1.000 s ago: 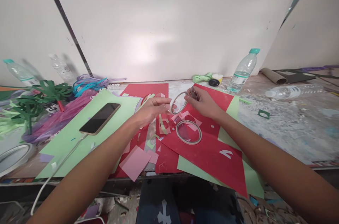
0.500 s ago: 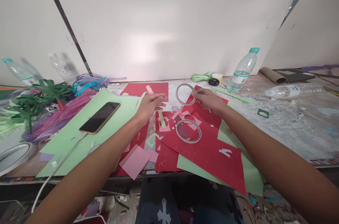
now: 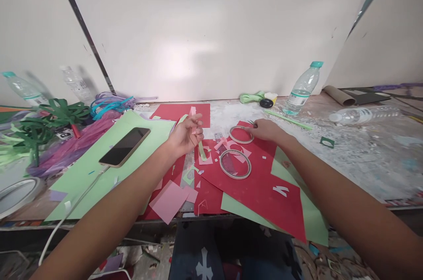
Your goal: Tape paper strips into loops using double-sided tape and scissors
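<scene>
My left hand (image 3: 187,136) is raised over the paper, fingers curled, with a pink paper strip (image 3: 193,114) between them. At the upper tape ring (image 3: 242,140), which lies on red paper (image 3: 261,183), is my right hand (image 3: 264,130). Its fingers are bent beside the ring's right edge, and a small dark pointed tip shows at them; what it belongs to is hidden. A second tape ring (image 3: 235,178) lies just nearer to me. Pink and green scraps lie around both rings.
A phone (image 3: 124,147) with a white cable lies on green paper (image 3: 82,183) at the left. An upright bottle (image 3: 302,90) and a lying bottle (image 3: 366,115) are at the right. Green ribbon bundles (image 3: 68,112) sit at the far left. A white panel (image 3: 211,33) stands behind.
The upper tape ring has gone from raised in my right hand to lying on the red paper. My right hand has lowered slightly. My left fingers have curled, with the pink strip now upright between them.
</scene>
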Tool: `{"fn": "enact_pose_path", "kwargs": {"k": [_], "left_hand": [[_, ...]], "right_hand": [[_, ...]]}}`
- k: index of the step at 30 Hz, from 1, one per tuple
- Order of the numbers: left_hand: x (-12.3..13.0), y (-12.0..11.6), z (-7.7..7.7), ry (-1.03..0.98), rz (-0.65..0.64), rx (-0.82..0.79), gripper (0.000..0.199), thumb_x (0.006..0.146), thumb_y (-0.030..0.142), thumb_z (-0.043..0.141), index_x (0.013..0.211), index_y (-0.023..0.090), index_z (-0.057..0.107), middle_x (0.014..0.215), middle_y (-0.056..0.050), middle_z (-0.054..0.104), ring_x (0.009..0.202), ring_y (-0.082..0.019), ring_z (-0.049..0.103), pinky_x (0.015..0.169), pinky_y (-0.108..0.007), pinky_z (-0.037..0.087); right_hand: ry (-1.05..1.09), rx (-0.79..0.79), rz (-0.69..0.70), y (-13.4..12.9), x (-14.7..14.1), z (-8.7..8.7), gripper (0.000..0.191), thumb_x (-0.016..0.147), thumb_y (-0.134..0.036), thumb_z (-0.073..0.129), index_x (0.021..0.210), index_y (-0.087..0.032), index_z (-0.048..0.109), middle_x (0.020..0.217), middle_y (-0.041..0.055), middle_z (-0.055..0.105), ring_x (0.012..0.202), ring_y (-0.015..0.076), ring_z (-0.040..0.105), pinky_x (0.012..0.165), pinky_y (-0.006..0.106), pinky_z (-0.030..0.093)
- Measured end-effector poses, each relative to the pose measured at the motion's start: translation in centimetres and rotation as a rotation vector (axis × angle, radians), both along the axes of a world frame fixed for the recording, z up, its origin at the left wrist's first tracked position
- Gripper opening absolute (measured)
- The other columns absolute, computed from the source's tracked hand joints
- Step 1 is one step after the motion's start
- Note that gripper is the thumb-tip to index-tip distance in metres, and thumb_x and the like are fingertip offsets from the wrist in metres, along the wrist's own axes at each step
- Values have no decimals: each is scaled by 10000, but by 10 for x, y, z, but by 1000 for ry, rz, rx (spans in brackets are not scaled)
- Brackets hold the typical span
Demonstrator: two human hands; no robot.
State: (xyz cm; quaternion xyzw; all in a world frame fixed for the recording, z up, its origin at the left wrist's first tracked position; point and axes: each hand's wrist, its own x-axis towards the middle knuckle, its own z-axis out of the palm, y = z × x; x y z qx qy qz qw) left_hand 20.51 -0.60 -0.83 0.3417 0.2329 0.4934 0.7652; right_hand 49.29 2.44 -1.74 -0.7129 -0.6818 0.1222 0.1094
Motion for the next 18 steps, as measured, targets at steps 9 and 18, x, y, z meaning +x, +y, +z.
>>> {"fn": "enact_pose_path", "kwargs": {"k": [9,18], "left_hand": [[-1,-6,10,-112,-95,-23,282,655,3,453,833,191,565,598,54,476,405,-54,372,421,-196,321],[7,-8,4,484,274,311,278,764,297,595,1016,191,648,1087,-63,620,837,-160,629,620,-234,435]], "right_hand": [[228,-206,732,-63,-64,25,347,745,-484,587,571,-192,517,563,9,515,470,108,409,452,269,257],[434,-2,677,-71,-71,32,210,787,-301,524,620,-197,450,551,-37,431,492,95,344,483,253,270]]}}
